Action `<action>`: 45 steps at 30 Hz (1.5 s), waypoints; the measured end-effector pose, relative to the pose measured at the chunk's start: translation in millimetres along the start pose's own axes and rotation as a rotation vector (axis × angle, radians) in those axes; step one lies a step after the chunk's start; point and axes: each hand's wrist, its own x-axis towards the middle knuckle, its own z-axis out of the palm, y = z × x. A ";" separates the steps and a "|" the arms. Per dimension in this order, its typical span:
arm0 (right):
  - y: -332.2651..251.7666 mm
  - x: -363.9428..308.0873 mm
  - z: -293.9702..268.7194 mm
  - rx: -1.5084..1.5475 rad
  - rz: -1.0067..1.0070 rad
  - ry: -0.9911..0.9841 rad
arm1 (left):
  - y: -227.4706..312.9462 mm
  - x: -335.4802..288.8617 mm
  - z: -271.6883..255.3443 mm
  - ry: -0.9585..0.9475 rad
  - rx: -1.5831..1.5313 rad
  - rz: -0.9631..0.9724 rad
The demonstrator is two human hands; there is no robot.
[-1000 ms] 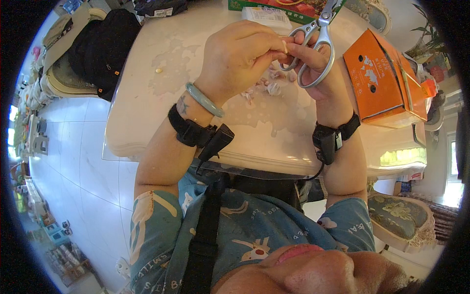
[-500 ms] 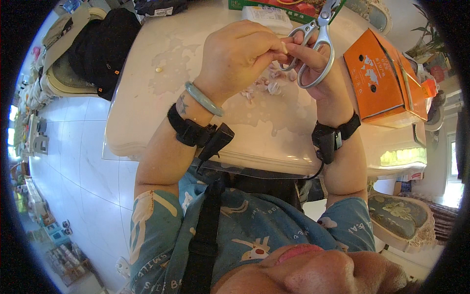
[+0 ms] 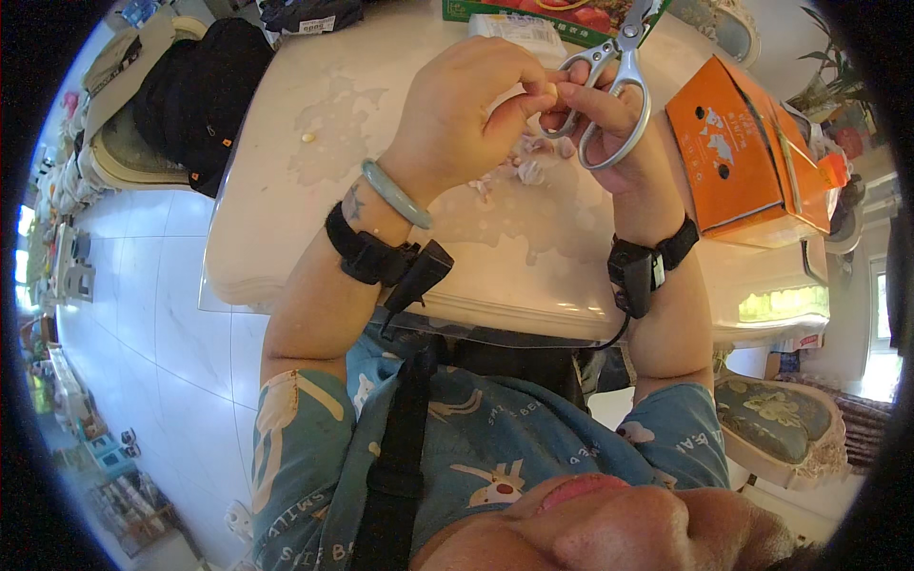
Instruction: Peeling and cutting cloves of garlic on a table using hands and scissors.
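My left hand (image 3: 468,112) is raised over the table, thumb and forefinger pinching a small pale garlic clove (image 3: 553,91) against the fingertips of my right hand (image 3: 614,143). Most of the clove is hidden by the fingers. Silver scissors (image 3: 629,105) hang on my right hand, fingers through the handles and blades pointing up and away. Below the hands lie several garlic cloves and bits of skin (image 3: 530,171), partly covered by my left hand. A lone peeled clove (image 3: 307,138) rests farther left on the tabletop.
Wet patches mark the pale, clear-covered table (image 3: 271,224). An orange carton (image 3: 738,157) stands at the right. A white packet (image 3: 514,31) and a green-and-red box (image 3: 571,14) sit at the far edge. To the left, a black bag (image 3: 195,100) rests on a chair.
Both hands stay together at nearly the same place. The left thumb and fingers have shifted slightly around the clove; the scissors remain on the right hand.
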 end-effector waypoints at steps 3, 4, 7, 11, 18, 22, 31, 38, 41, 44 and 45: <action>-0.1 0.2 -3.7 0.024 0.001 -0.006 | 1.2 -1.4 -1.1 -0.016 -0.015 -0.061; -0.1 0.4 -4.3 0.029 0.008 -0.020 | 3.8 -2.1 -1.6 -0.007 -0.010 -0.091; 4.6 1.4 -4.1 0.010 -0.050 0.020 | 6.2 -2.6 -1.4 0.019 -0.003 -0.125; 8.3 1.7 -5.1 0.012 -0.088 -0.002 | 5.8 1.0 -1.7 0.020 -0.004 -0.079; 7.7 1.6 -1.4 -0.004 -0.061 0.044 | 9.9 0.8 1.8 0.022 -0.112 -0.195; 3.8 3.9 0.0 -0.011 -0.054 0.080 | 2.2 0.0 -2.2 -0.002 0.002 -0.094; 6.3 3.2 1.2 0.011 -0.092 0.055 | -1.2 -1.1 -3.3 -0.006 0.130 0.037; 4.5 0.7 4.3 -0.029 -0.058 0.088 | 1.4 -2.7 -4.6 -0.004 0.113 0.018; 4.8 1.8 4.7 -0.029 -0.094 0.073 | -1.4 -1.8 -2.9 0.015 0.122 0.033; 3.0 1.5 3.5 -0.075 -0.098 0.065 | 0.7 -0.4 -4.0 0.011 0.081 0.023; 4.1 2.2 2.4 -0.077 -0.097 0.077 | 2.3 0.0 -3.6 0.010 0.080 0.022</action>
